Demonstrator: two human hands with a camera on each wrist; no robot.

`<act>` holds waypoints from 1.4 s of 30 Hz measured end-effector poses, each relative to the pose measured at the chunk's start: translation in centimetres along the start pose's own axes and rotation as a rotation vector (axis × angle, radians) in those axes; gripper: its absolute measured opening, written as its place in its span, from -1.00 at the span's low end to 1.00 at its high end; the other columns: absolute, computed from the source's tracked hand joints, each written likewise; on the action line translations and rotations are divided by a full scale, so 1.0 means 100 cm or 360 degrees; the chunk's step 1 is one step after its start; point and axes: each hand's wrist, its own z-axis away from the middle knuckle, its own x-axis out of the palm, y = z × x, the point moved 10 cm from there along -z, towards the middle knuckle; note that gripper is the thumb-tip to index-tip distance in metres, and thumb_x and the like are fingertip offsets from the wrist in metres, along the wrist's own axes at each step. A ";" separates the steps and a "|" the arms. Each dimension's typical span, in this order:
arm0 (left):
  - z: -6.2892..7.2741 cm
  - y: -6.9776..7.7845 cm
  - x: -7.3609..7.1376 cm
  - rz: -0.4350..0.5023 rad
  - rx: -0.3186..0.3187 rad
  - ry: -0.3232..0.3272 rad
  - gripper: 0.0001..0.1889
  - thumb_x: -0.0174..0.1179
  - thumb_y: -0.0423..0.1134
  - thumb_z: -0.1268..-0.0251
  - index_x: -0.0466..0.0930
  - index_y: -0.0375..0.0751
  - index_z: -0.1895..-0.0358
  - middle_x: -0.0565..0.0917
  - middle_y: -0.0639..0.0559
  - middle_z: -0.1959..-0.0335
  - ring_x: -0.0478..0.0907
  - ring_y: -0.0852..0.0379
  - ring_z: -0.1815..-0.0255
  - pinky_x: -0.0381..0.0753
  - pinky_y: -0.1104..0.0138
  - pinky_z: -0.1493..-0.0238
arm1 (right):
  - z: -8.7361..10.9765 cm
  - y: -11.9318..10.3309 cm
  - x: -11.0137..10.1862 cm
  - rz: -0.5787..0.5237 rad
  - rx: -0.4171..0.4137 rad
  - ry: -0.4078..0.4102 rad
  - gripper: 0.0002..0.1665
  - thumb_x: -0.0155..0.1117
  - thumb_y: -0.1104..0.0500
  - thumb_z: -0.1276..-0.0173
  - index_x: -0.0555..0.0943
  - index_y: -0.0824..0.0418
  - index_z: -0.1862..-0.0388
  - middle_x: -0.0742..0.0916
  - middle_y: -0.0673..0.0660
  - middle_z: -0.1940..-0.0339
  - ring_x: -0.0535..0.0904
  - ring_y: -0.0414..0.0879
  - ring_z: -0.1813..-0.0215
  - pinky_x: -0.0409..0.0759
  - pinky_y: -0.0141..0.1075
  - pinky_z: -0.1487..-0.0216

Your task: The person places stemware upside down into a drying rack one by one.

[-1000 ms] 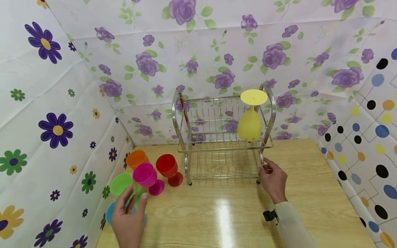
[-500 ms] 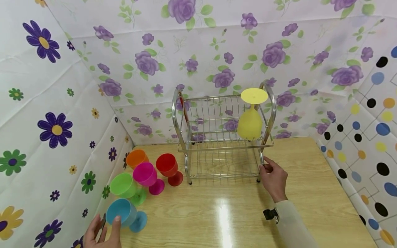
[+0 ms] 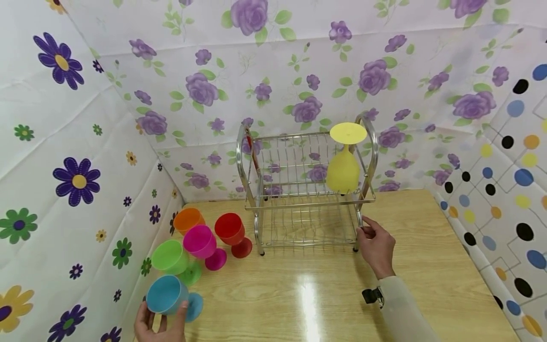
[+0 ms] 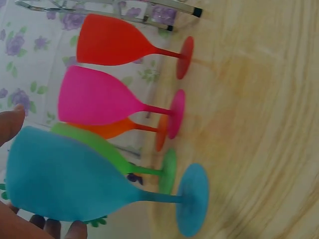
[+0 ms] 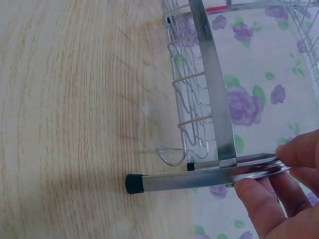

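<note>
At the lower left of the head view, my left hand [image 3: 161, 327] holds the bowl of a blue plastic goblet [image 3: 165, 295], thumb on one side and fingers on the other. The goblet stands upright, its foot [image 4: 193, 200] at the table surface in the left wrist view. My right hand [image 3: 378, 249] grips the right front leg [image 5: 184, 180] of a two-tier metal dish rack [image 3: 307, 205], thumb and fingers around the tube. Upside down at the right of the rack's upper tier sits a yellow goblet [image 3: 343, 171].
Beyond the blue goblet, a green goblet [image 3: 171, 256], a pink goblet [image 3: 199, 241], an orange goblet [image 3: 188, 220] and a red goblet [image 3: 231, 229] stand close together. Flowered cloth walls [image 3: 102, 142] border the wooden table [image 3: 256, 294] at the left and back; dotted cloth hangs right.
My left hand has moved from beside the green goblet toward the near left, then onto the blue goblet's bowl. The right hand keeps its grip on the rack leg.
</note>
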 end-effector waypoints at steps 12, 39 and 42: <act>-0.005 -0.021 0.004 -0.0019 -0.0074 0.0031 0.09 0.62 -0.16 -0.14 0.08 0.15 -0.67 0.16 -0.20 -0.70 0.04 -0.21 -0.74 0.18 -0.31 -0.61 | -0.002 -0.007 0.008 0.0002 -0.0031 -0.0050 -0.53 0.48 0.26 -0.40 0.74 0.07 -0.28 0.88 0.14 0.23 0.84 0.06 0.24 0.58 -0.53 0.27; 0.038 0.003 0.039 0.0019 0.0088 -0.0183 0.01 0.65 -0.25 -0.09 0.29 0.16 -0.62 0.33 0.05 -0.43 0.32 0.02 -0.45 0.47 -0.14 -0.51 | 0.005 -0.005 -0.002 -0.0018 -0.0091 -0.0013 -0.56 0.45 0.24 -0.45 0.72 0.17 -0.29 0.85 0.24 0.14 0.78 0.19 0.14 0.73 0.20 0.05; 0.047 0.014 0.047 0.0000 0.0211 -0.0237 -0.03 0.65 -0.27 -0.08 0.35 0.16 -0.59 0.35 0.21 -0.31 0.36 0.12 -0.35 0.58 0.14 -0.38 | 0.004 -0.002 -0.003 -0.0014 -0.0049 -0.0026 -0.57 0.46 0.22 -0.45 0.73 0.16 -0.28 0.85 0.23 0.12 0.79 0.19 0.10 0.73 0.21 0.01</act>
